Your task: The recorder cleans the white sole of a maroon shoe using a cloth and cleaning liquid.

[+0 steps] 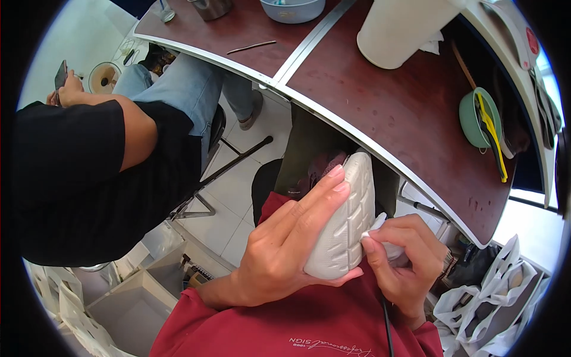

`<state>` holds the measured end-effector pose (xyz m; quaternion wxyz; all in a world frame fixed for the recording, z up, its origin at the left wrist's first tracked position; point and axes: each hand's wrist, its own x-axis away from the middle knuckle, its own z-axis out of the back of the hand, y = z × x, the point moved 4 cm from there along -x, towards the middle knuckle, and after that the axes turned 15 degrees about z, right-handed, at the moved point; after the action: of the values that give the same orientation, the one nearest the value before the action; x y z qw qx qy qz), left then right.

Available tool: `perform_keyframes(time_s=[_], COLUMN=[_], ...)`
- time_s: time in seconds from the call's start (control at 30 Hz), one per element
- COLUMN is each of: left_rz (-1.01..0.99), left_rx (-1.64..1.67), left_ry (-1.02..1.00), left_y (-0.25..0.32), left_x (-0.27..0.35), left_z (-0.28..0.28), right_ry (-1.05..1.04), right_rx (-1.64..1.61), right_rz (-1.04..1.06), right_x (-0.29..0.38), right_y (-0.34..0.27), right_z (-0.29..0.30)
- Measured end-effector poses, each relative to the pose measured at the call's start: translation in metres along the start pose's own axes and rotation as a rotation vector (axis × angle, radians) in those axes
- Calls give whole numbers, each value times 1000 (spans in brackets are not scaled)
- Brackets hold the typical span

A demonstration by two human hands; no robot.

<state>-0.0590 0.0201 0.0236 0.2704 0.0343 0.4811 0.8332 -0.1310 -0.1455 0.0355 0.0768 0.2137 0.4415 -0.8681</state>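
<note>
My left hand point(285, 245) grips a shoe with a white, grooved sole point(350, 218). Its sole faces right and its dark reddish upper point(328, 167) shows beyond my fingertips. A crumpled white cloth or tissue point(388, 247) is pinched between the thumb and fingers of my right hand point(401, 263), and it touches the right edge of the sole. The shoe is over my lap, just below the white edge of the table.
On the brown table point(339, 107) stand a white cylindrical container point(401, 31), a bluish basin point(292, 11), a metal pot point(212, 8) and a green bowl point(470, 118) with a yellow-and-black tool point(490, 134). At left sits a person point(89, 178) holding a phone. White bags point(486, 294) are at lower right.
</note>
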Motion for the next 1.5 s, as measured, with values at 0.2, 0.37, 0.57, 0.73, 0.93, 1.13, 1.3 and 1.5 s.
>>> perform_keyframes(time_s=[0.2, 0.37, 0.57, 0.73, 0.93, 1.13, 1.3, 1.5], left_rz=[-60, -35, -47, -29, 4, 48, 21, 27], left_rx=[-42, -51, -45, -67, -108, -137, -119, -128], left_ry=[-2, -58, -46, -46, -68, -40, -109, -75], left_y=[7, 11, 5, 5, 3, -4, -1, -2], left_x=[0, 2, 2, 0, 0, -1, -1, -1], left_z=[-8, -8, -3, -5, 6, 15, 11, 9], right_ry=[29, 39, 56, 127, 79, 132, 126, 105], right_rx=[25, 19, -35, -31, -38, -43, -92, -217], right_rz=[89, 70, 186, 198, 168, 212, 211, 197], right_x=[1, 13, 6, 5, 11, 5, 11, -3], right_y=[-18, -11, -12, -14, 11, 12, 32, 7], right_z=[-1, 2, -8, -11, -13, -23, -22, -30])
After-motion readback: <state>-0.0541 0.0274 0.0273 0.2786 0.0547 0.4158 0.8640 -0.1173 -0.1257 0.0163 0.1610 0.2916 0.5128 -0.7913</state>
